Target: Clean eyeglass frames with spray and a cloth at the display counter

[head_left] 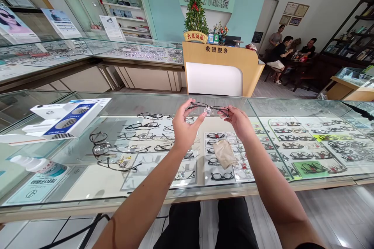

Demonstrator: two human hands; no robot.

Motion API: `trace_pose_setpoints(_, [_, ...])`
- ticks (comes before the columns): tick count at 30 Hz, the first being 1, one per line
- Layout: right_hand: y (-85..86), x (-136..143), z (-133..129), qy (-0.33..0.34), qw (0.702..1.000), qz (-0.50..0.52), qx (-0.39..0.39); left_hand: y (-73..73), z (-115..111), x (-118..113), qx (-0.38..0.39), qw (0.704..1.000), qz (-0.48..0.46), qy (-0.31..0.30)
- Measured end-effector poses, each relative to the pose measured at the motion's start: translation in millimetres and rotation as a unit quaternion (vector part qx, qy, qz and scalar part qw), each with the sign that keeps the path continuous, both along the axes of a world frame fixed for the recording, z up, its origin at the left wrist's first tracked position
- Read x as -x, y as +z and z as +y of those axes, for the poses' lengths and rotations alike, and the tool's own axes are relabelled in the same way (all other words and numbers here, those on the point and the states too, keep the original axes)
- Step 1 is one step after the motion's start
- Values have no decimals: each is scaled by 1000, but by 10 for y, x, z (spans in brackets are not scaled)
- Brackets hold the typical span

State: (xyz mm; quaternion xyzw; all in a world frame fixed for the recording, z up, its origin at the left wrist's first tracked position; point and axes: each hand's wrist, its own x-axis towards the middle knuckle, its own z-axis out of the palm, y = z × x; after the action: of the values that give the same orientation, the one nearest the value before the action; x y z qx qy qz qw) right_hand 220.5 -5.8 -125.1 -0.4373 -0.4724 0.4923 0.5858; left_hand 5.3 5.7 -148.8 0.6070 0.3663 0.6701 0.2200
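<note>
Bare-handed handling of eyewear at a glass-topped display table [193, 196], seen from the wearer's head; clock positions are taken about the held item. At the centre, a pair of dark-rimmed, clear-lensed spectacles [208, 107] is raised above the table, its front spanning the gap between the hands. The left hand [187, 125] grips the end at 9 o'clock, fingers curled at the rim and thumb extended toward the bridge. The right hand [239, 121] pinches the end at 3 o'clock between thumb and fingers. A small white tag [207, 112] hangs near the bridge.

Between 5 and 6 o'clock, a crumpled beige cloth [224, 153] lies over rows of displayed spectacles, near the right forearm. At 9 o'clock, well apart from the hands, rests an open white-and-blue cardboard box [70, 121]. Between 8 and 9 o'clock is a white plastic spray bottle [42, 164] with a teal label, nozzle directed toward 9 o'clock; whether it stands or lies cannot be told. Toward 4 o'clock, a bright green rectangular mat [311, 169] underlies further frames.

Background: at 12 o'clock, a light-wood cashier's desk [249, 81] with a white front panel carries a leafy green plant [195, 19]; at 2 o'clock, people [280, 52] are gathered round a dark table.
</note>
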Motion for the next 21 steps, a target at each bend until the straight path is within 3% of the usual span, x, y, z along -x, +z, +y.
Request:
trace_pose_setpoints(6, [38,-23,1,28,999,10,12,62,-31,16,32,999,1,-33])
trace_pose_setpoints(14, [100,-106,-71,122,991,-54,9,133,-34,115,62,980,95,-161])
trace_pose_setpoints(18, [73,-97,-67,157,983,-91,0,134,-26,151,64,970,143,-186])
trace_pose_setpoints(21, [43,-81,-55,144,984,-104,-4,134,-12,160,50,968,174,-176])
